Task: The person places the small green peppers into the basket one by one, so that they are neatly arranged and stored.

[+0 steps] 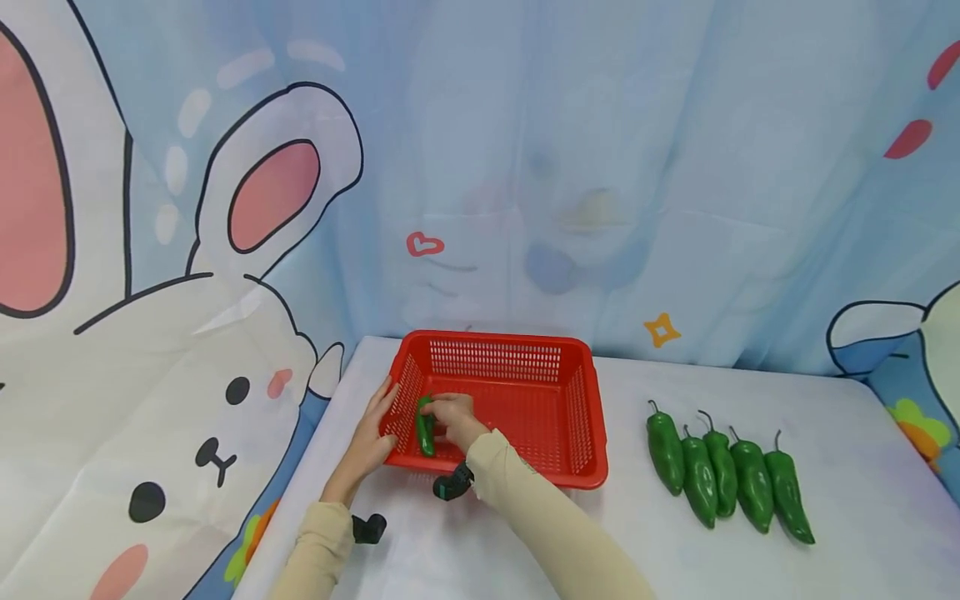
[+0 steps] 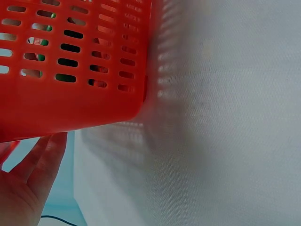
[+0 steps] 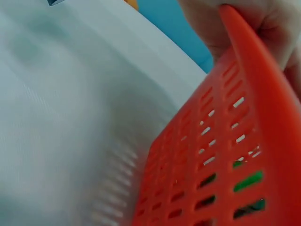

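Note:
A red plastic basket (image 1: 517,417) with slotted walls stands on the white table. My left hand (image 1: 372,433) rests against its left side near the front corner, fingers fairly straight along the rim. The left wrist view has this hand (image 2: 35,181) beside the basket's outer wall (image 2: 70,103). Reaching over the front rim, my right hand (image 1: 452,414) pinches a green chili pepper (image 1: 425,429) inside the basket, at its left end. In the right wrist view, bits of green pepper (image 3: 249,181) show through the slots; the right fingertips are hidden there.
To the right of the basket, several green peppers (image 1: 738,479) lie side by side on the white table (image 1: 630,550), stems pointing away from me. A light blue curtain with cartoon prints (image 1: 487,167) hangs behind the table and along its left side.

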A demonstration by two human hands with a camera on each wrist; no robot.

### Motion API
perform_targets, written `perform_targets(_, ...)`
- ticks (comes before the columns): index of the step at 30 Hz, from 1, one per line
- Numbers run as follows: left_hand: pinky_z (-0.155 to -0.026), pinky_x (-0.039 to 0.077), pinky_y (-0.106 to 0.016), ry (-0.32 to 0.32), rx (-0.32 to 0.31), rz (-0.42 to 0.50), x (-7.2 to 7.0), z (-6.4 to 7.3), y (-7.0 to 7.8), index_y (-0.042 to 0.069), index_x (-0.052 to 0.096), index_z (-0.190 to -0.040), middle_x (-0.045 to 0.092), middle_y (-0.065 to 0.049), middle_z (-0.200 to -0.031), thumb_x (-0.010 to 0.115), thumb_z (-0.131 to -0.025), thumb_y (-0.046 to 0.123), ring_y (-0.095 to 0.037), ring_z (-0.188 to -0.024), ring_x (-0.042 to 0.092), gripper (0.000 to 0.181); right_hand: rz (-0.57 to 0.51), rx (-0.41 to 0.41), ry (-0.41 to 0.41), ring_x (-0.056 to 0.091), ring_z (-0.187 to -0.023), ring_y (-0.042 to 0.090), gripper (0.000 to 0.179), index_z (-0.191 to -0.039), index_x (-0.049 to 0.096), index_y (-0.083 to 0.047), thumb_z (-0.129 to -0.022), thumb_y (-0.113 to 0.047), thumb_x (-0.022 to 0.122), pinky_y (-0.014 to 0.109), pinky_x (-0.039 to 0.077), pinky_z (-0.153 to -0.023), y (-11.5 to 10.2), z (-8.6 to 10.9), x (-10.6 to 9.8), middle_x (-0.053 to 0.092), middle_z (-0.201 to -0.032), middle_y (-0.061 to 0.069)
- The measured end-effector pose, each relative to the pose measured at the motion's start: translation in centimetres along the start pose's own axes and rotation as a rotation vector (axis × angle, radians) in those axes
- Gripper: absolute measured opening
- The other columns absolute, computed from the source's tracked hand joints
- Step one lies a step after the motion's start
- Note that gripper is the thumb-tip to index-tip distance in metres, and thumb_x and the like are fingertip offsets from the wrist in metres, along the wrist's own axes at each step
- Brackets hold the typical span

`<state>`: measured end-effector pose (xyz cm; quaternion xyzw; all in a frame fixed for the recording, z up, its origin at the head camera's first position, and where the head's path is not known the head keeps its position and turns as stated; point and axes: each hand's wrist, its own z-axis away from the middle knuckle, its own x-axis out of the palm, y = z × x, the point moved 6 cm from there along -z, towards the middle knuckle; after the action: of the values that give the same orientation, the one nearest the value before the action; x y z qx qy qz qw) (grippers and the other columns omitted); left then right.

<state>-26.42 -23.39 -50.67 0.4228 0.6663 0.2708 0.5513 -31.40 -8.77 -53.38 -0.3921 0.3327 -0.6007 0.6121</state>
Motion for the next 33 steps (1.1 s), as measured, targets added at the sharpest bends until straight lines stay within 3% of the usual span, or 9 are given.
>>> perform_targets(18,-0.103,0.036,-0.06,0.004,-0.015,-0.003,0.1,0.1,-0.1,-0.001,0.031,-0.153,0.016,-0.013,-0.163,0.047,-0.071,-0.015,-0.037,-0.147,0.019,0.085,0.123,0.025,0.105,0.065,-0.097,0.035,0.032,-0.11,0.07,0.002,-0.078,0.001,0.076,0.054,0.055,-0.076,0.7,-0.8,0.8,0.065,-0.108,0.02)
perform_targets(27,-0.104,0.036,-0.06,0.0,-0.022,-0.02,0.4,0.1,0.0,0.0,0.031,-0.153,0.017,-0.013,-0.163,0.047,-0.07,-0.014,-0.037,-0.147,0.019,0.085,0.152,0.047,0.128,0.068,-0.088,0.032,0.026,-0.103,0.07,0.001,-0.078,-0.002,0.076,0.052,0.056,-0.072,0.3,-0.4,-0.2,0.067,-0.1,0.017)
perform_targets(33,-0.105,0.033,-0.06,0.001,-0.015,-0.032,0.1,0.1,0.2,-0.001,0.031,-0.153,0.016,-0.013,-0.163,0.046,-0.069,-0.015,-0.037,-0.147,0.018,0.087,0.143,0.018,0.136,0.066,-0.096,0.034,0.021,-0.099,0.07,0.0,-0.079,-0.004,0.076,0.052,0.055,-0.078,-0.6,0.0,-0.6,0.068,-0.102,0.016)
